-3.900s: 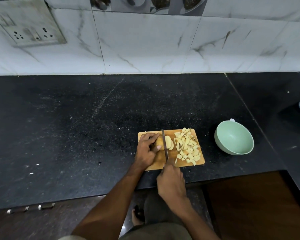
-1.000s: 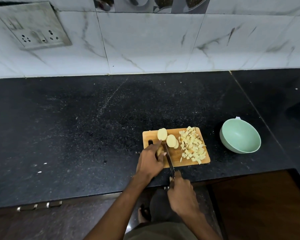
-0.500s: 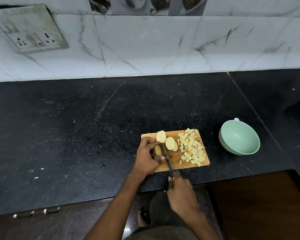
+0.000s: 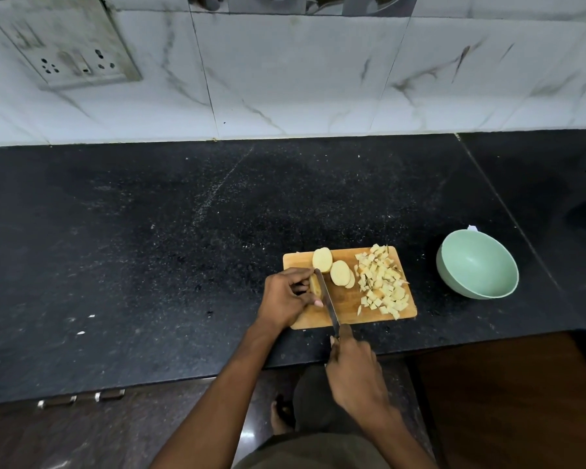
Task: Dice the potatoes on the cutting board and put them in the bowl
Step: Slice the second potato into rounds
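A small wooden cutting board [image 4: 344,308] lies near the counter's front edge. My left hand [image 4: 285,299] pinches a potato piece [image 4: 315,286] at the board's left side. My right hand [image 4: 354,374] grips the knife [image 4: 327,299], whose blade rests against that piece. Round potato slices [image 4: 334,269] lie at the board's back. A pile of diced potato [image 4: 383,282] covers the right half. A pale green bowl [image 4: 449,265], with nothing in it, sits to the right of the board.
The black granite counter [image 4: 149,248] stretches left and back to a white marble-tiled wall with a socket plate [image 4: 71,52]. The counter's front edge runs just below the board. My foot shows on the floor below.
Since 3.9 s ago, more slices lie at the board's back and my left hand holds a smaller piece. Over the last second the knife stays beside that piece.
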